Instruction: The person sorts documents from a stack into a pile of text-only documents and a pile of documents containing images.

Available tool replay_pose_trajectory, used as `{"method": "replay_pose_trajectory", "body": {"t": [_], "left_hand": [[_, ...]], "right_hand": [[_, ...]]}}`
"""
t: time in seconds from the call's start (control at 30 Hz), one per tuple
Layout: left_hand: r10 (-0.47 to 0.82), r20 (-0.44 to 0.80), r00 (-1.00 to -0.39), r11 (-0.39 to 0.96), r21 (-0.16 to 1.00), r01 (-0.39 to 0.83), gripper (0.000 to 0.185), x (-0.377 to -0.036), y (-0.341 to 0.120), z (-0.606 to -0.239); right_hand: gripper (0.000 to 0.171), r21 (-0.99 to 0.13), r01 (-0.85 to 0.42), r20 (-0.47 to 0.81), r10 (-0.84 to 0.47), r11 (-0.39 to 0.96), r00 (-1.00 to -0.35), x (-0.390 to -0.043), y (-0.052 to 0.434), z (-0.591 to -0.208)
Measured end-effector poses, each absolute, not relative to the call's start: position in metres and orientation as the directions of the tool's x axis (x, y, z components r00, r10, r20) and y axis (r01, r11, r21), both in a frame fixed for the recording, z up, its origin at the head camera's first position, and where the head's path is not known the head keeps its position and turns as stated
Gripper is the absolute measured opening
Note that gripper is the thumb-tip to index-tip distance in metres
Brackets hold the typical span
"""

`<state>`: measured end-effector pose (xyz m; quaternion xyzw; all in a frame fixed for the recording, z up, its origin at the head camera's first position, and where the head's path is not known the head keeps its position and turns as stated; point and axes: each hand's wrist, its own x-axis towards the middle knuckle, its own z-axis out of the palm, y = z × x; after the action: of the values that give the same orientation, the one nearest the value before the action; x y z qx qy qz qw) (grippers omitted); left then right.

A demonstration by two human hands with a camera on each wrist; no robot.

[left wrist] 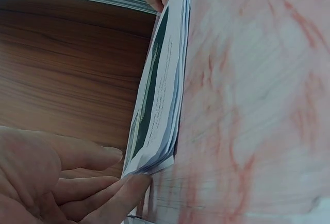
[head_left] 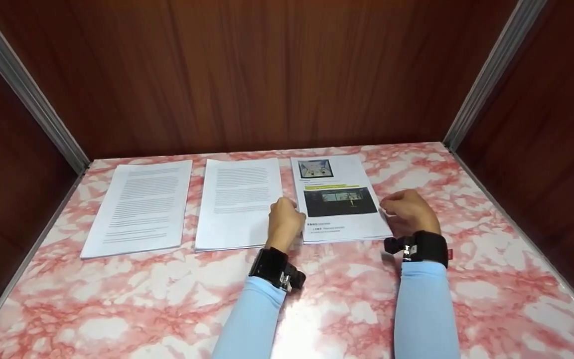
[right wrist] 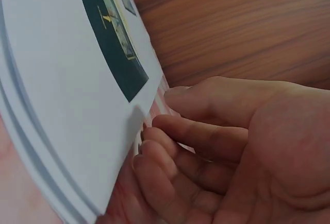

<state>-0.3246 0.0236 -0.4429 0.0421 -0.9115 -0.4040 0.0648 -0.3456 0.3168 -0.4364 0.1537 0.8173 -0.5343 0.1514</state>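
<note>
A stack of printed paper (head_left: 339, 227) lies at the right of the row, its top sheet showing a small picture, a yellow highlighted line and a large dark picture. My left hand (head_left: 286, 219) is at its left edge; in the left wrist view the fingertips (left wrist: 138, 184) touch the edge near a corner, and the thumb (left wrist: 105, 157) stands apart from the sheets. Along the opposite edge is my right hand (head_left: 409, 209). Its loosely bent fingers (right wrist: 154, 159) are right beside the sheets in the right wrist view, with nothing pinched between thumb and fingers.
Two more stacks of text pages, a middle one (head_left: 237, 219) and a left one (head_left: 140, 209), lie alongside on the red-and-white marbled table (head_left: 167, 304). Brown wood-grain panels (head_left: 267, 75) with metal corner strips (head_left: 496, 65) enclose the back and sides.
</note>
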Motion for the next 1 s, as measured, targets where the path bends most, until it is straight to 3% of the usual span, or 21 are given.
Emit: {"method": "replay_pose_trajectory", "body": {"t": [0.1, 0.2, 0.67, 1.0], "left_hand": [[-0.113, 0.074, -0.991, 0.685, 0.729, -0.024, 0.027, -0.3227, 0.0245, -0.443], [-0.104, 0.074, -0.992, 0.697, 0.717, -0.02, 0.035, -0.3219, 0.0251, -0.4433], [-0.088, 0.081, -0.993, 0.69, 0.724, -0.003, 0.04, -0.3231, 0.0257, -0.4437], [-0.082, 0.077, -0.994, 0.694, 0.72, -0.002, 0.036, -0.3228, 0.025, -0.4454]], "right_hand": [[0.047, -0.818, 0.388, -0.401, 0.064, 0.425, -0.914, -0.3475, 0.3141, -0.4359], [0.05, -0.811, 0.368, -0.387, 0.054, 0.455, -0.92, -0.3501, 0.3128, -0.4353], [0.05, -0.79, 0.324, -0.367, 0.022, 0.521, -0.93, -0.3482, 0.3146, -0.4332], [0.055, -0.807, 0.34, -0.378, 0.021, 0.483, -0.926, -0.3466, 0.3146, -0.4345]]}}
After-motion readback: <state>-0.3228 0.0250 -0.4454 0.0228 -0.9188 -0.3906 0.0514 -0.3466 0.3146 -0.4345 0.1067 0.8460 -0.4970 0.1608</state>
